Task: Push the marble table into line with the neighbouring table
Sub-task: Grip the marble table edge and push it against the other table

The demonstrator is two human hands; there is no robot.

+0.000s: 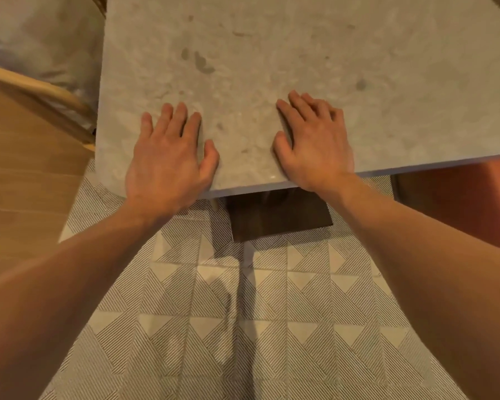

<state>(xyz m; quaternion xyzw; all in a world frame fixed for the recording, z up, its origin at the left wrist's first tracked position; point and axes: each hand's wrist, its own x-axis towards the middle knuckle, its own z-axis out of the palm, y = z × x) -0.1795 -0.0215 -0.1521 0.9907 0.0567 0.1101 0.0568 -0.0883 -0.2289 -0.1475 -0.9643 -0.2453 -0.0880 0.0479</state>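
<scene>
I see the marble worktop filling the upper part of the head view, pale grey-beige with darker flecks, its near edge running slantwise across the middle. Everything else I place against that near edge.

My left hand lies flat on the stone just inside the edge, near its left corner, palm down, fingers stretched out and slightly spread, the heel of the hand at the rim. Its grip is released: nothing is grasped, the palm only presses on the surface.

My right hand lies flat too, a little further along the edge to the right, well apart from the left one, fingers extended and pointing away from me, the wrist crossing the rim. Its grip is likewise released, resting open on the stone.

Below the edge, between my two forearms, the dark brown base of the worktop stands on a patterned tile floor of striped triangles. Left of the worktop runs a wooden floor and a light wooden rail. Under the right end of the edge sits an orange-red seat. I cannot tell where the neighbouring table is.
</scene>
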